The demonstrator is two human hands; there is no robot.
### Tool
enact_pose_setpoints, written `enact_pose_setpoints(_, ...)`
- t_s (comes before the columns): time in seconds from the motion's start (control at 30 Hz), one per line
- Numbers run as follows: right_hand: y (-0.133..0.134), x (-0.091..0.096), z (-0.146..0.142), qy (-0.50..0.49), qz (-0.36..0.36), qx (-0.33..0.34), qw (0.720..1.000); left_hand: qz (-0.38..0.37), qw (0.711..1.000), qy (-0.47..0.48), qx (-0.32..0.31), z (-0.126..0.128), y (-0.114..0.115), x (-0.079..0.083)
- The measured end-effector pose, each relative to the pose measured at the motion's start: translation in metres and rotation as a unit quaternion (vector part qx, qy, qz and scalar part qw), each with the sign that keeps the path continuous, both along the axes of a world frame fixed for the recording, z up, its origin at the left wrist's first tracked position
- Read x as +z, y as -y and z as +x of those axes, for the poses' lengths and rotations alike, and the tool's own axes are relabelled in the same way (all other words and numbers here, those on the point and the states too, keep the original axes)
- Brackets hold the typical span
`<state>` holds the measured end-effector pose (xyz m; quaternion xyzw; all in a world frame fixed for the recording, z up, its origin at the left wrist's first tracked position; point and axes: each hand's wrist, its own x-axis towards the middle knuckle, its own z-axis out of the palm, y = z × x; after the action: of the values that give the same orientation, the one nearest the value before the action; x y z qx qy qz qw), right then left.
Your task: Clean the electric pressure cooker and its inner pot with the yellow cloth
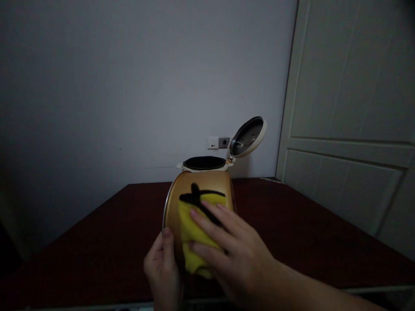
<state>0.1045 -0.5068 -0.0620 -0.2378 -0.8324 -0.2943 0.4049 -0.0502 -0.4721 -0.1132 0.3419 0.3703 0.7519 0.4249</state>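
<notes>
A gold-coloured rice cooker inner pot [202,179] is tipped on its side, its rim facing left. My left hand [164,263] grips that rim at the lower left, thumb on the outer wall and fingers behind it. Against the pot's outside, my right hand [231,244] presses a yellow cloth [189,226] with black edging, its fingers spread over the fabric. Behind the pot stands a white rice cooker [205,164] with its lid [249,137] raised to the right. The pot hides most of the cooker's body.
Everything is above a dark red table [279,216] set against a pale wall [145,86]. A wall socket [213,143] is behind the cooker. A white panelled door [350,112] rises along the right side.
</notes>
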Motion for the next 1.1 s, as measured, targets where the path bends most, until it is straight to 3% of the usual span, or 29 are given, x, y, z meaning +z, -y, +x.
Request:
enact_pose_setpoints(0.07,-0.011,0.022,0.018,-0.079,-0.057,0.015,0.995,0.016,1.0,0.008,-0.008,-0.001,-0.001,-0.004)
enact_pose_setpoints(0.13,-0.027,0.041,0.035,-0.185,-0.141,0.034,0.972,0.013,1.0,0.02,-0.002,-0.003,-0.002,-0.007)
enact_pose_setpoints(0.27,-0.055,0.054,0.056,-0.271,-0.29,0.062,0.916,-0.017,0.999,0.032,0.002,-0.005,-0.003,-0.008)
enact_pose_setpoints(0.37,-0.057,0.055,0.057,-0.238,-0.274,0.079,0.928,-0.014,1.0,0.014,0.001,-0.006,-0.006,-0.004)
enact_pose_setpoints(0.5,-0.045,0.07,0.042,-0.175,-0.173,0.079,0.966,0.017,0.999,-0.043,-0.014,-0.002,-0.011,0.003)
enact_pose_setpoints(0.63,-0.046,0.094,0.017,0.017,-0.096,0.078,0.992,0.043,0.993,-0.105,-0.038,0.007,-0.012,0.01)
enact_pose_setpoints(0.77,-0.063,0.106,0.001,0.208,-0.136,0.091,0.964,0.055,0.987,-0.143,-0.045,0.013,-0.01,0.015)
enact_pose_setpoints(0.97,-0.085,0.114,-0.006,0.233,-0.226,0.053,0.944,0.045,0.985,-0.157,-0.063,0.02,-0.007,0.019)
enact_pose_setpoints(1.1,-0.092,0.12,-0.005,0.221,-0.269,0.037,0.937,0.052,0.976,-0.192,-0.086,0.021,-0.007,0.032)
